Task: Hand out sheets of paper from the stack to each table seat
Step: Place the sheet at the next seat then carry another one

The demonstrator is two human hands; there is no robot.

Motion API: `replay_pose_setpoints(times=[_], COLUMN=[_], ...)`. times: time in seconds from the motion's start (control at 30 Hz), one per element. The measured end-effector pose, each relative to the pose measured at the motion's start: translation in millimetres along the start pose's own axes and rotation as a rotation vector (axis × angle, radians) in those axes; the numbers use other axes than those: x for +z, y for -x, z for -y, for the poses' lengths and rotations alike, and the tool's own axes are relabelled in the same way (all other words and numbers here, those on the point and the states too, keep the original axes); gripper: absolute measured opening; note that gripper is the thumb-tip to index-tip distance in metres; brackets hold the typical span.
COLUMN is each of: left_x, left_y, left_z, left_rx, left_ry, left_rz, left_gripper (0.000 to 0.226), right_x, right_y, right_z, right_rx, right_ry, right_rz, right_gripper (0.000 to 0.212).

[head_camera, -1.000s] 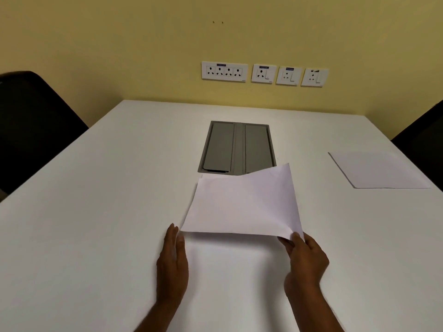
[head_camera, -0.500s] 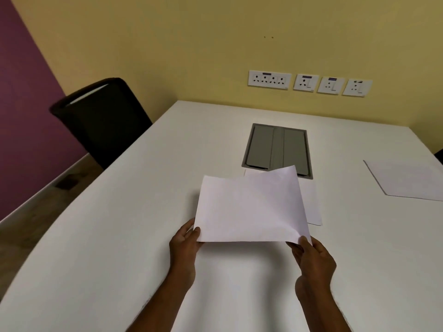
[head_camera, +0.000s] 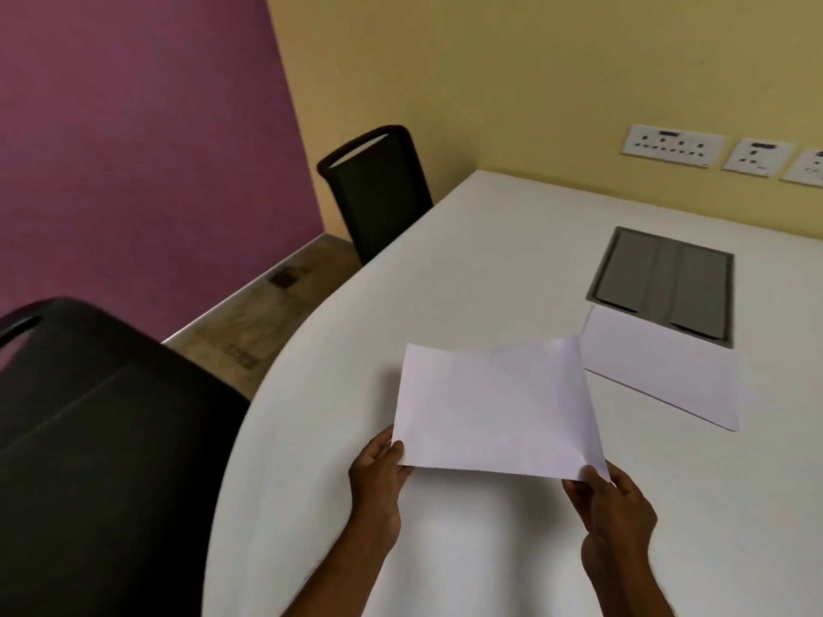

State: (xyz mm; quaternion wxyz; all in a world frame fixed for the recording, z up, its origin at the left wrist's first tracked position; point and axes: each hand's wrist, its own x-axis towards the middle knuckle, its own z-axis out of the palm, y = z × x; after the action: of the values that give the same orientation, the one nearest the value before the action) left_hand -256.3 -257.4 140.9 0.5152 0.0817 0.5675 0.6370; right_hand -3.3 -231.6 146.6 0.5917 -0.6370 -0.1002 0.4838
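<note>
Clearly, the fingers (head_camera: pixel 397 451) of the left hand (head_camera: pixel 378 483) are curled on the lower left corner of a single white sheet of paper (head_camera: pixel 494 407). The thumb lies on top of the corner and the other fingers go under it. The right hand (head_camera: pixel 617 518) pinches the lower right corner of the same sheet in the same way, with the thumb above and the other fingers hidden under the paper. So both hands are closed on this one sheet. We see it lifted a little above the white worktop (head_camera: pixel 445 278), with a soft shadow under its near edge. The sheet is not flat: its far right corner curls upward.

Just beyond that curled corner we see the flat white stack of paper (head_camera: pixel 659 371) lying on the worktop. Its far edge reaches the near edge of a grey rectangular hatch (head_camera: pixel 663 287) set into the worktop. We cannot tell how many sheets the stack has.

To the left, a black office chair (head_camera: pixel 98 438) stands close to the curved edge of the worktop. A second black chair (head_camera: pixel 378 189) stands farther along the same side, near the corner where the purple wall (head_camera: pixel 133 126) meets the yellow wall (head_camera: pixel 490 60). On the yellow wall we see white socket plates (head_camera: pixel 672 144). Some brown floor (head_camera: pixel 267 313) shows between the chairs.
</note>
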Motion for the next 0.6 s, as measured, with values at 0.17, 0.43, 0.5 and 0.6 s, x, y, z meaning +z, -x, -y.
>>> replay_pose_setpoints(times=[0.17,0.43,0.5,0.6], left_x=[-63,-142,-158,-177], left_y=[5,2,0,-2], left_z=[-17,-26,-25,-24], left_rx=[0.018,0.024,0.024,0.035], left_ry=[-0.019,-0.061,-0.084,-0.135], left_rz=[-0.144,-0.348,-0.409,-0.458], left_gripper=[0.034,0.034,0.035,0.038], right_x=[21,56,62,68], right_y=[37,76,83,89], right_z=[-35,-85,-98,-116], right_rx=[0.036,-0.032,-0.058,-0.087], right_ry=[0.064,0.240,0.295,0.391], right_rz=[0.087,0.229,0.249,0.271], right_gripper=[0.034,0.035,0.033,0.032])
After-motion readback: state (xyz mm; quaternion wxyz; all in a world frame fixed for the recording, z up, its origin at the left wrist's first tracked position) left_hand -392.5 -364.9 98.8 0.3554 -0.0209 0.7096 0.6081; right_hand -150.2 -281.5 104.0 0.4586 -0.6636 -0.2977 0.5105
